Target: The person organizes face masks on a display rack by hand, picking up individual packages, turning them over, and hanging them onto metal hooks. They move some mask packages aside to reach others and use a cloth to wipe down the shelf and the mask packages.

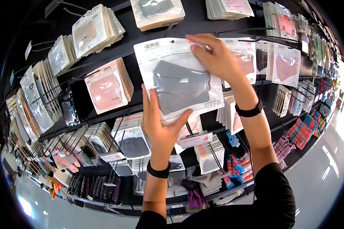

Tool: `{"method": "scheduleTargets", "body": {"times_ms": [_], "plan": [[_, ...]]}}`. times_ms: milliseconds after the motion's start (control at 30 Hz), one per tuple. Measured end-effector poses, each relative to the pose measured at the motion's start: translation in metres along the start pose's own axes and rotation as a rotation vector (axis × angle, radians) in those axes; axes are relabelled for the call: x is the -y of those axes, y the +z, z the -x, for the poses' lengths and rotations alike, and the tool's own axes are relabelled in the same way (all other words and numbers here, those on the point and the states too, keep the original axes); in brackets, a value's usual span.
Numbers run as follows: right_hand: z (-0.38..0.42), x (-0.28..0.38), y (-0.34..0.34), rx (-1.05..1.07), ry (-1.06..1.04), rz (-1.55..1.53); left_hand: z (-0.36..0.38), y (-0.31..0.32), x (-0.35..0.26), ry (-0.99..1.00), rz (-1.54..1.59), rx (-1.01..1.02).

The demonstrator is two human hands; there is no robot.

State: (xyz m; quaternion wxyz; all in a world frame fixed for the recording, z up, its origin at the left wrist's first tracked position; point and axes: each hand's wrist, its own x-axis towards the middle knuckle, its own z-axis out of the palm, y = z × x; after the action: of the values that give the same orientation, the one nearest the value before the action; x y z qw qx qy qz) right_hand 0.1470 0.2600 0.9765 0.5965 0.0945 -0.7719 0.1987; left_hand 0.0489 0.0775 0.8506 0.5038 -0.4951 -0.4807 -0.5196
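Note:
A grey face mask shows through the clear window of a white plastic packet (181, 86), held up before the rack with its printed side towards me. My right hand (218, 57) pinches the packet's upper right corner, its thumb on the front. Around the lower left corner, my left hand (158, 120) is closed, with fingers along the left edge and thumb at the bottom edge. A punched hole sits at the packet's top, close by a black display hook (169, 26). Pink mask packets (242, 61) hang just right of my right hand.
Pink packets (107, 89) hang to the left, and more packets (156, 13) hang above. Lower down are a price label (196, 140), dark grey packets (133, 144) and projecting hooks. Folded dark items (97, 189) lie on the bottom shelf. Shiny floor (313, 179) runs along the right.

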Motion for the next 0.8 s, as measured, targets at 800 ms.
{"method": "scheduleTargets", "body": {"times_ms": [800], "plan": [[-0.044,-0.075,0.102,0.018,0.396,0.605,0.021,-0.013,0.011,-0.385,0.226,0.158]]}}
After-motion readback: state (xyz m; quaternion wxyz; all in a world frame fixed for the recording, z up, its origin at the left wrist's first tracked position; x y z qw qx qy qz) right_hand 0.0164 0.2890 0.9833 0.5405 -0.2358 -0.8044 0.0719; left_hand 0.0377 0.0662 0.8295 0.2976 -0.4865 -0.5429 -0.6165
